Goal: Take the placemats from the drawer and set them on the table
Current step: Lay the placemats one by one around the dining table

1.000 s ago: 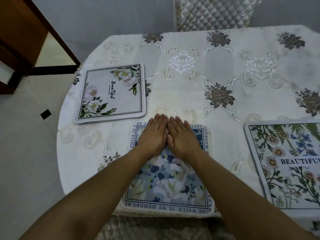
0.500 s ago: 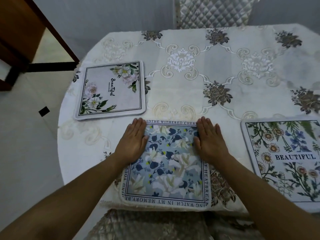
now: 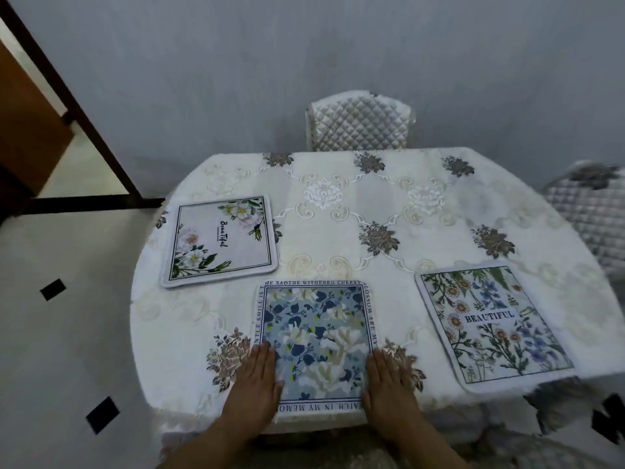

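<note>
A: Where are the hands?

B: The left hand [image 3: 256,377] lies flat, fingers together, on the near left edge of the blue floral placemat [image 3: 316,343]; the right hand [image 3: 385,384] lies flat the same way on its near right edge. Neither grips anything.

A: And half a second ago?

B: They pressed the mat's far corners. Now they have slid back to the near end, and the view has pulled up and away.

A: The mat itself?

B: Flat on the table [image 3: 338,231], at its near edge, centred in front of the person.

A: The others?

B: The white rose placemat [image 3: 220,242] lies to the far left, the wildflower placemat [image 3: 490,326] to the right, both unmoved. A quilted chair [image 3: 360,121] now shows beyond the far side.
</note>
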